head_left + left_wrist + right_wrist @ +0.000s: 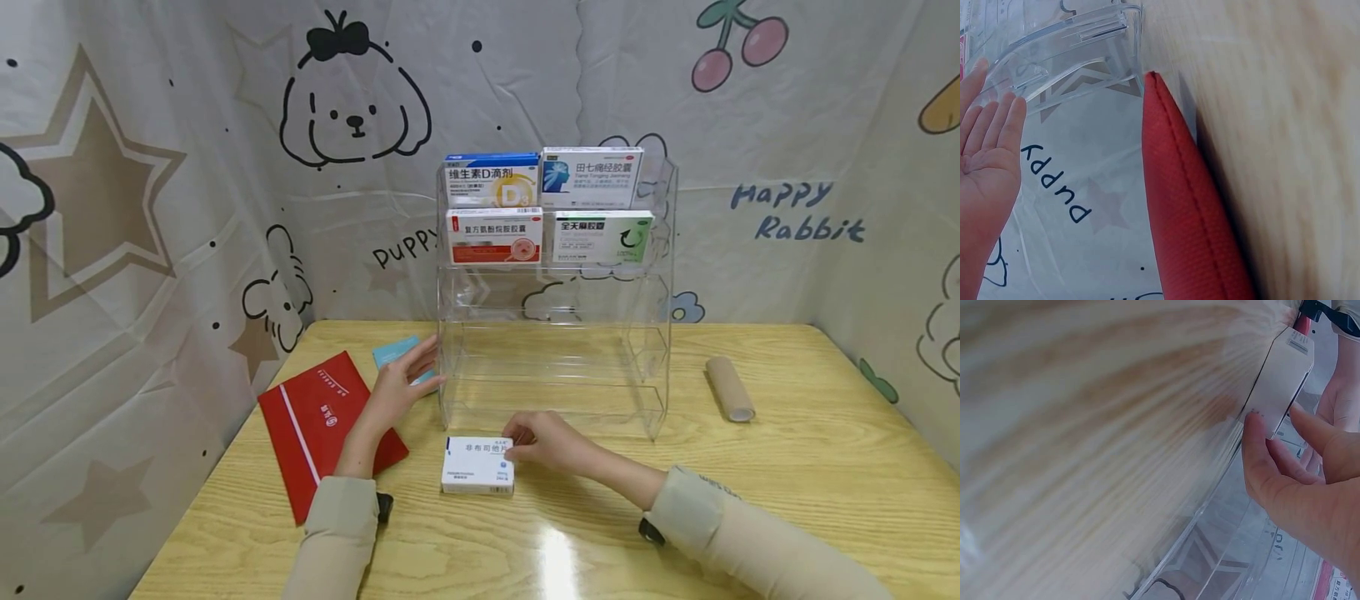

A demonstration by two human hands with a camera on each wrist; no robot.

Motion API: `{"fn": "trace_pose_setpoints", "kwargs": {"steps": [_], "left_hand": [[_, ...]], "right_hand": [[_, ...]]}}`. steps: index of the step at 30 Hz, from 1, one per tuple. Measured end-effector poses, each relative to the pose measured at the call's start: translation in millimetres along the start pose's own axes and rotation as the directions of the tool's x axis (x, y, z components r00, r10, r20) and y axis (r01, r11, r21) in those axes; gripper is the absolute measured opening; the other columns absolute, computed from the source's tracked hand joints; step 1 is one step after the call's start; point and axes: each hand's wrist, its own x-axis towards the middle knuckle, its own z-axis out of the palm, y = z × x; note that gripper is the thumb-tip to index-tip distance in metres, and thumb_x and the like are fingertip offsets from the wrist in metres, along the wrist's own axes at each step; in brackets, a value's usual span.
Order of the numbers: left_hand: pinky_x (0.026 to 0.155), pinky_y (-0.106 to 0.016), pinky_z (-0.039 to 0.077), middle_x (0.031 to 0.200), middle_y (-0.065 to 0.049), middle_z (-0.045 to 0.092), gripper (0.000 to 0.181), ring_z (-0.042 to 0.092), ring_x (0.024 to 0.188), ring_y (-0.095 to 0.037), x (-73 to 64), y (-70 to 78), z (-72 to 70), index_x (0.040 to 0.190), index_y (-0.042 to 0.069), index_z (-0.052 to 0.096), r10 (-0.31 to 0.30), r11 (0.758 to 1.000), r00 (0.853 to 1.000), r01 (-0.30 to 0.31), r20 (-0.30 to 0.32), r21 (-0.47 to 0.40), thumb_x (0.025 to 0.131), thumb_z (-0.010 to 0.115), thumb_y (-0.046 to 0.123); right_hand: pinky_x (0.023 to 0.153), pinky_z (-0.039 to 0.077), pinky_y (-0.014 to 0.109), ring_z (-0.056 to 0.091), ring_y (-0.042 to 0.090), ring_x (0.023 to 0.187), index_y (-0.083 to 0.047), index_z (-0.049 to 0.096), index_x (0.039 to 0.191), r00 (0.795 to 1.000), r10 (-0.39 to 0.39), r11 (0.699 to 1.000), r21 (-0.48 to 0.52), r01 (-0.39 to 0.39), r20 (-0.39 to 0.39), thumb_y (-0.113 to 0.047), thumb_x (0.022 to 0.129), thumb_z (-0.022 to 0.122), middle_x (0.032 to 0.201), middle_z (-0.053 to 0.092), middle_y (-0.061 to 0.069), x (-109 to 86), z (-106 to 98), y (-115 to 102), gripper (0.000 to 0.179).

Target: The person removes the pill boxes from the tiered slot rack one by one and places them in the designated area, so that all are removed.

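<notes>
A white medicine box (477, 467) with a blue mark lies near the front of a clear acrylic tiered rack (555, 408). My right hand (551, 446) pinches the box's right end between thumb and fingers. In the right wrist view the same box (1282, 378) shows a plain side, with the fingertips at its near corner. My left hand (397, 383) reaches to the rack's left side, fingertips right at the panel. The left wrist view shows that hand (991, 156) with its fingers extended toward the clear plastic.
Medicine boxes fill the two top tiers, among them a vitamin D box (492, 181) and a green-edged box (602, 237). Left of the rack lie a red folder (322, 425) and a light blue item (393, 350). A cardboard tube (729, 389) lies on the right.
</notes>
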Motion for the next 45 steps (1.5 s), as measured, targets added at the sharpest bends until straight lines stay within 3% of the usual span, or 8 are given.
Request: {"fn": "trace_pose_setpoints", "kwargs": {"steps": [10, 16, 20, 23, 27, 34, 39, 45], "left_hand": [[0.108, -0.043, 0.049, 0.153, -0.016, 0.042, 0.068, 0.047, 0.138, -0.033, 0.0, 0.7, -1.6, 0.153, 0.011, 0.035, 0.012, 1.000, 1.000, -0.012, 0.000, -0.004, 0.093, 0.066, 0.010], [0.112, -0.050, 0.045, 0.154, -0.016, 0.041, 0.067, 0.045, 0.139, -0.034, -1.0, -1.1, 0.0, 0.153, 0.011, 0.035, 0.035, 0.999, 0.999, -0.035, 0.005, -0.021, 0.093, 0.066, 0.009], [0.111, -0.051, 0.046, 0.153, -0.017, 0.043, 0.067, 0.047, 0.138, -0.034, -1.0, -0.5, 0.3, 0.152, 0.011, 0.036, 0.031, 0.999, 1.000, -0.031, 0.004, -0.023, 0.093, 0.066, 0.009], [0.109, -0.050, 0.047, 0.152, -0.017, 0.044, 0.067, 0.048, 0.137, -0.034, -0.6, 0.2, -0.6, 0.152, 0.011, 0.037, 0.030, 0.999, 1.000, -0.030, -0.006, -0.015, 0.092, 0.066, 0.009], [0.110, -0.052, 0.045, 0.153, -0.017, 0.043, 0.067, 0.047, 0.138, -0.034, -0.5, 0.6, -0.8, 0.152, 0.011, 0.036, 0.037, 0.999, 0.999, -0.037, -0.006, -0.018, 0.093, 0.066, 0.009], [0.110, -0.050, 0.047, 0.155, -0.015, 0.041, 0.068, 0.046, 0.139, -0.034, -1.7, -0.9, 0.2, 0.153, 0.012, 0.035, 0.035, 0.999, 0.999, -0.035, 0.000, -0.022, 0.092, 0.066, 0.010], [0.108, -0.047, 0.048, 0.155, -0.015, 0.041, 0.068, 0.046, 0.138, -0.033, -1.9, -1.0, 0.7, 0.153, 0.013, 0.036, 0.029, 0.999, 1.000, -0.029, -0.003, -0.022, 0.092, 0.066, 0.010], [0.107, -0.045, 0.050, 0.154, -0.015, 0.042, 0.068, 0.048, 0.138, -0.033, -2.0, 1.2, 0.3, 0.153, 0.014, 0.036, 0.024, 1.000, 1.000, -0.024, -0.004, -0.012, 0.092, 0.066, 0.010]], "right_hand": [[0.067, 0.055, 0.013, 0.069, 0.014, 0.080, 0.002, 0.067, 0.101, 1.000, 0.017, 1.000, 0.016, -0.017, 0.005, -0.010, 0.085, 0.075, 0.090, 0.073, 0.012, 0.3, 0, 0, 0.021], [0.067, 0.056, 0.017, 0.068, 0.019, 0.082, 0.005, 0.066, 0.109, 0.995, -0.058, 0.989, -0.141, 0.046, -0.080, -0.017, 0.089, 0.072, 0.098, 0.071, 0.016, -8.5, -7, -8, 0.029], [0.072, 0.061, 0.025, 0.066, 0.020, 0.085, 0.001, 0.065, 0.110, 0.974, -0.146, 0.970, -0.220, 0.106, -0.174, -0.016, 0.092, 0.068, 0.103, 0.069, 0.015, -15.6, -24, -17, 0.025], [0.076, 0.063, 0.032, 0.068, 0.021, 0.087, -0.001, 0.066, 0.109, 0.938, -0.216, 0.952, -0.272, 0.141, -0.269, -0.015, 0.091, 0.070, 0.103, 0.070, 0.013, -13.7, -43, -22, 0.023], [0.078, 0.063, 0.036, 0.070, 0.025, 0.087, -0.001, 0.068, 0.108, 0.874, -0.284, 0.931, -0.331, 0.153, -0.393, -0.012, 0.087, 0.074, 0.102, 0.071, 0.013, -8.8, -69, -24, 0.025], [0.083, 0.062, 0.042, 0.068, 0.031, 0.094, 0.003, 0.066, 0.111, 0.787, -0.324, 0.929, -0.334, 0.160, -0.524, -0.007, 0.084, 0.075, 0.107, 0.069, 0.019, -4.2, -114, -29, 0.030], [0.081, 0.061, 0.045, 0.066, 0.033, 0.093, 0.005, 0.067, 0.111, 0.703, -0.371, 0.912, -0.379, 0.156, -0.606, -0.004, 0.081, 0.078, 0.106, 0.069, 0.020, 1.1, -143, -26, 0.033], [0.088, 0.057, 0.050, 0.062, 0.038, 0.101, 0.006, 0.065, 0.115, 0.647, -0.375, 0.902, -0.422, 0.090, -0.663, -0.004, 0.081, 0.077, 0.109, 0.066, 0.024, 6.4, -174, -25, 0.037]]}}
